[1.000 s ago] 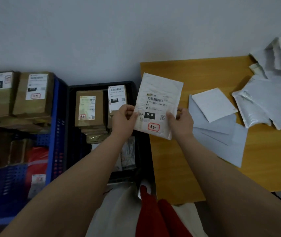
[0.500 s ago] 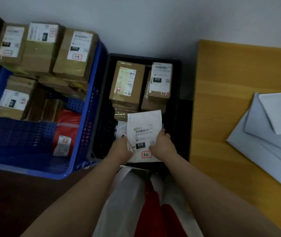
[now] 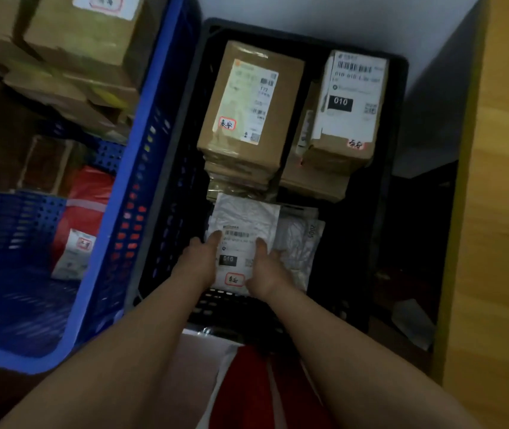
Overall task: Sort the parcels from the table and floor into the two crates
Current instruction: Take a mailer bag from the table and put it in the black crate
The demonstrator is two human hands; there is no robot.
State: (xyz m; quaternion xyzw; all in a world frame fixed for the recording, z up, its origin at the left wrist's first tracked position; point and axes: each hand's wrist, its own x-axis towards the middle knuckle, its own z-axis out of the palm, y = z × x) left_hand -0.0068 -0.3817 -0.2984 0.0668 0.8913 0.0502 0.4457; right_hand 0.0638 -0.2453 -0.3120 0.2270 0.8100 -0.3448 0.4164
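White mailer (image 3: 242, 239) between both hands, low inside black crate (image 3: 397, 125) | left hand (image 3: 199, 263) and right hand (image 3: 265, 274) pinch its edges | cardboard boxes (image 3: 251, 100) just beyond fingertips; blue crate (image 3: 142, 168) left, also loaded | release pending

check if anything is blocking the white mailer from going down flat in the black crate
Nothing visible blocks it. Both hands, left and right, hold the white mailer low inside the black crate, in front of the stacked cardboard boxes. Only another white poly bag lies beneath and beside it.
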